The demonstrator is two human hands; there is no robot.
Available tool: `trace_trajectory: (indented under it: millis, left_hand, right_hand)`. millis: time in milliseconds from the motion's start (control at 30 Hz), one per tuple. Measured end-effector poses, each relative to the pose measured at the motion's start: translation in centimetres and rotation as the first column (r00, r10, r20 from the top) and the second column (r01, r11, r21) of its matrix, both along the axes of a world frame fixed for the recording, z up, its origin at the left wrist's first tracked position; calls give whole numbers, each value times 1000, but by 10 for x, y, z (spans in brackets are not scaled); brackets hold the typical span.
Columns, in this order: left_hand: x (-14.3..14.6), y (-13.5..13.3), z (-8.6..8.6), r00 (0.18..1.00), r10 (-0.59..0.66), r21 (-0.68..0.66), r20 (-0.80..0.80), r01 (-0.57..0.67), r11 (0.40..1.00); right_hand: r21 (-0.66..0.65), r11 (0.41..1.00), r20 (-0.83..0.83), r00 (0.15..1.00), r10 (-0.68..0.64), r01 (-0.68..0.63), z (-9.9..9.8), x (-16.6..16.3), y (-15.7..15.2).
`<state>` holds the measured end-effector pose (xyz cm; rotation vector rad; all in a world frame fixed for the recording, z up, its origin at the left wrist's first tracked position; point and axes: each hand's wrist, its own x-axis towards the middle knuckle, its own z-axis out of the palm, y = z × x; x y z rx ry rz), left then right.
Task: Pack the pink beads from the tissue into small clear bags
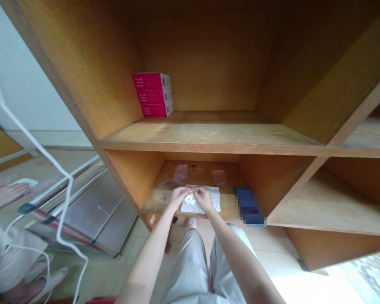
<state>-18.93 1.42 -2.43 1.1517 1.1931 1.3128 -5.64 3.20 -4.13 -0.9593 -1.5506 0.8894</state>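
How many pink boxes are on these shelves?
3, in one stack at the back left of the upper shelf: top box, middle box, bottom box. None seems hidden.

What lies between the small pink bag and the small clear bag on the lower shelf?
In the head view, only bare shelf board, with a small dark mark near the back. The pink bag and clear bag lie apart.

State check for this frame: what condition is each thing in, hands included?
White sheet: flat on the lower shelf.
Left hand: fingertips pinched, over the sheet.
Right hand: fingertips pinched, meeting the left.
Pink boxes: closed, stacked three high.
Pink bag: lying flat, untouched.
Clear bag: lying flat, untouched.
Blue object: blurred, lying flat.
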Motion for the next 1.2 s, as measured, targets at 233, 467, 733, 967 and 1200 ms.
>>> trace_trajectory:
  millis: [233,467,733,967,1200]
  left_hand:
    - [-1,0,0,997,-36,28,-63,38,999]
    - [-1,0,-1,997,-55,28,-50,56,998]
    - [-2,0,-4,997,-61,37,-35,63,997]
    - [-3,2,-8,998,-59,8,-7,59,998]
    - [-2,0,-1,998,-56,28,42,55,998]
  right_hand:
    - [9,1000,4,1000,21,-21,1,0,-1]
    - [1,1000,8,1000,12,-12,5,1,-3]
    - [11,1000,18,1000,21,-22,4,1,-3]
    - [-4,1000,12,1000,-11,11,2,0,-2]
    - [7,1000,-19,1000,-25,25,5,0,-2]
